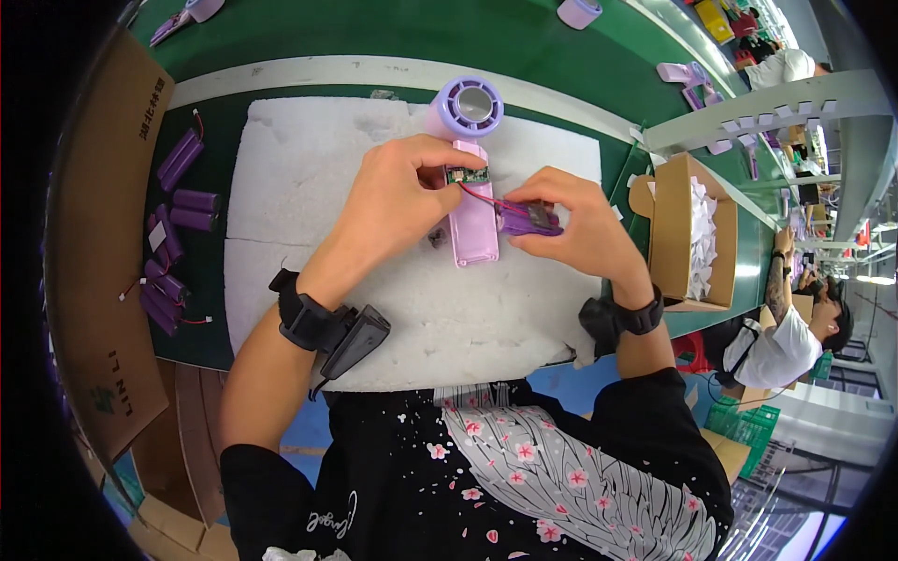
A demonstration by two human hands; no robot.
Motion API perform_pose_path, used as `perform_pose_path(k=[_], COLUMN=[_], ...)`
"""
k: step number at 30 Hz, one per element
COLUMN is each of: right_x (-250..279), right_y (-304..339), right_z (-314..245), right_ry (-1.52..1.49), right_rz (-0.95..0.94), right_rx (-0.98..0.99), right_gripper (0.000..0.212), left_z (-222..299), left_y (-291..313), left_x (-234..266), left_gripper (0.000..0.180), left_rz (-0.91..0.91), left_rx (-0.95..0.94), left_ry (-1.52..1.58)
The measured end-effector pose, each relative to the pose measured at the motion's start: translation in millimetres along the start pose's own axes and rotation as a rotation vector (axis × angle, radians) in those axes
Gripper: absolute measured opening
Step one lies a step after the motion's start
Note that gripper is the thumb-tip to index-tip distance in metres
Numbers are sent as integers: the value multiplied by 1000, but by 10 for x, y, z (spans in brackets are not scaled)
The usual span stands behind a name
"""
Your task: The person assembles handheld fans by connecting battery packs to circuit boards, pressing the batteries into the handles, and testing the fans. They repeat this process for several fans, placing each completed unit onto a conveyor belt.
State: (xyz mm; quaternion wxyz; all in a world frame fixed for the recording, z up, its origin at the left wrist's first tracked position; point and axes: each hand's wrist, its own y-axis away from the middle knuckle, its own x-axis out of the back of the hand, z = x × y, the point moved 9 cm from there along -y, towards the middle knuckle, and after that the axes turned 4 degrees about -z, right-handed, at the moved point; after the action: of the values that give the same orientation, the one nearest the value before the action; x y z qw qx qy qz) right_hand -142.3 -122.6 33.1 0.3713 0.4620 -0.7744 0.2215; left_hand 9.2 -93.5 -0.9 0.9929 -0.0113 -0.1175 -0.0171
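In the head view, the left hand (402,182) pinched the green circuit board (470,176) on the pink handle (475,229), a bit above the middle of the frame, while the right hand (566,210) pinched the purple battery pack (526,219) just to its right. It seemed best to hold the board gently by its edges — and to let the red wires (479,195) stay loose, with no hard tug. Dark printing showed on the cardboard box (112,234) at the left, and white writing on the black shirt (379,458) at the bottom.
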Motion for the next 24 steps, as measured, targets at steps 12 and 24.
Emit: perform_pose_path(k=[12,24], right_x=[-213,-96], right_y=[155,79], right_z=[-35,-110], right_ry=[-1290,-671], right_rz=[-250,-158], right_rx=[-312,-57], right_gripper=[79,90], left_z=[182,281], left_y=[29,77], left_x=[58,54], left_gripper=[32,33], left_rz=[5,55], left_rx=[-74,-115], left_ry=[-126,-247])
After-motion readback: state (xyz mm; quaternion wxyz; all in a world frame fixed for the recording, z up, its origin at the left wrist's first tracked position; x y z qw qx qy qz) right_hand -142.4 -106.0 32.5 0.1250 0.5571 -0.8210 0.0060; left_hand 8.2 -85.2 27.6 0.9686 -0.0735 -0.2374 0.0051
